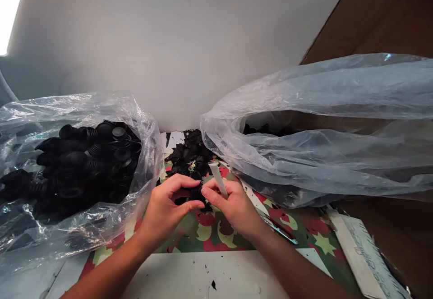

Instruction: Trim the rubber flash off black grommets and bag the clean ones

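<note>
In the head view, my left hand (174, 198) grips a small black ribbed rubber part (196, 193) between thumb and fingers. My right hand (233, 202) is closed around a pale, flat stick-like tool (218, 179), whose upper end points up and away from me. The thumb and fingertips of that hand meet the right side of the ribbed part. Whatever working end the tool has is hidden by the fingers. Just beyond my hands lies a heap of black rubber scraps (191, 152).
At left, a clear plastic bag (145, 154) holds many black rubber parts (77, 159). Another clear bag (287, 154) gapes at right, beside brown cardboard (379, 15). Scissors or a similar tool (279, 229) lie on the patterned cover (209, 231). A white board (199, 274) is nearest me.
</note>
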Motion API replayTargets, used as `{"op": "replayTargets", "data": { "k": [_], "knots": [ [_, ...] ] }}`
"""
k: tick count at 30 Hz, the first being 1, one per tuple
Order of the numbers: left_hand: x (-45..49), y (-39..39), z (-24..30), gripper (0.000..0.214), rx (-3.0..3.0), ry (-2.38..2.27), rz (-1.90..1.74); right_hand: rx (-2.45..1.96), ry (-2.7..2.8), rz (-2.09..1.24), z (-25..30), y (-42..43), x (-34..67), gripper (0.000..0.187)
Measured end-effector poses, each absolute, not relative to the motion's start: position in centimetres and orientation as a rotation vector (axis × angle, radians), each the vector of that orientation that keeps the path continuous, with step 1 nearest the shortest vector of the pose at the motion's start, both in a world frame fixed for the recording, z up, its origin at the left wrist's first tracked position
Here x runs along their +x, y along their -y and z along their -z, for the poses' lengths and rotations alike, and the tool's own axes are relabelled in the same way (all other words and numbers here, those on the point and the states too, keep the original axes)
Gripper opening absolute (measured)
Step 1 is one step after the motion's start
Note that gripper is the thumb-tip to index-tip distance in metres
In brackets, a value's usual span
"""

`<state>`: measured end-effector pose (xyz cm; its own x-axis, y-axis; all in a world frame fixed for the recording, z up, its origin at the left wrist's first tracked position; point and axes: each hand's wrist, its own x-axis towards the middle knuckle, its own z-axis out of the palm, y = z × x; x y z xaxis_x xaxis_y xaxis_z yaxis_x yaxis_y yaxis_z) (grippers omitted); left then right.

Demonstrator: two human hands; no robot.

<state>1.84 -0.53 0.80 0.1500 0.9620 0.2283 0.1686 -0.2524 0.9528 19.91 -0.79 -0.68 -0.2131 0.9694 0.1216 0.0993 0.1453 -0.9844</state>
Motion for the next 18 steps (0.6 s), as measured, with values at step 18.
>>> {"op": "replayTargets", "data": {
  "k": [18],
  "knots": [
    [1.6, 0.1, -0.6, 0.034, 0.868, -0.794, -1.045, -1.065, 1.297, -1.057, 2.2, -0.1, 20.6, 0.055]
  ]
}}
